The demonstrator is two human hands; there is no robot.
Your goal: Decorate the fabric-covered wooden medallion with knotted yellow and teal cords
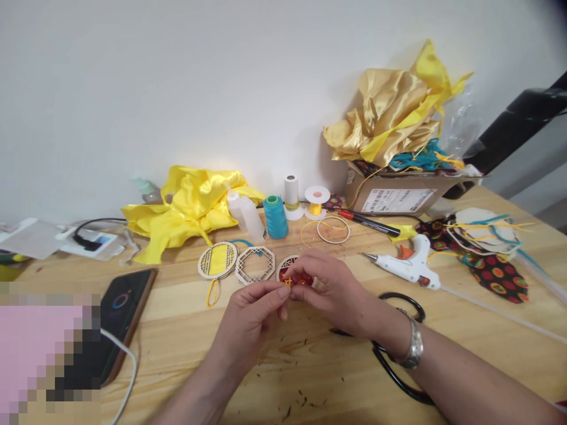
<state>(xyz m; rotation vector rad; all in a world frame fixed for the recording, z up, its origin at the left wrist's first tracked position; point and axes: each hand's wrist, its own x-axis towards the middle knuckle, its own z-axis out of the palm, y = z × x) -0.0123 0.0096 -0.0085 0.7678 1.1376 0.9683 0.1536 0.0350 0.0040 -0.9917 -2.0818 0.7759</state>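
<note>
My left hand [261, 304] and my right hand [328, 289] meet over the wooden table, fingertips pinched together on a short yellow cord [287, 283]. Just behind the fingers lies a round wooden lattice frame [283, 268] backed with red patterned fabric, partly hidden by my right hand. To its left sit an octagonal lattice frame [241, 273] and a round lattice frame [202, 265] with yellow fabric and a yellow cord loop [213, 293]. Black-handled scissors [383, 360] lie partly under my right wrist.
A white glue gun [398, 267] rests at right, near patterned fabric [500, 280]. Behind stand a teal thread cone [276, 218], spools [316, 208] and a cardboard box [390, 195] of fabric. Yellow satin [190, 206] and a phone [126, 319] are at left.
</note>
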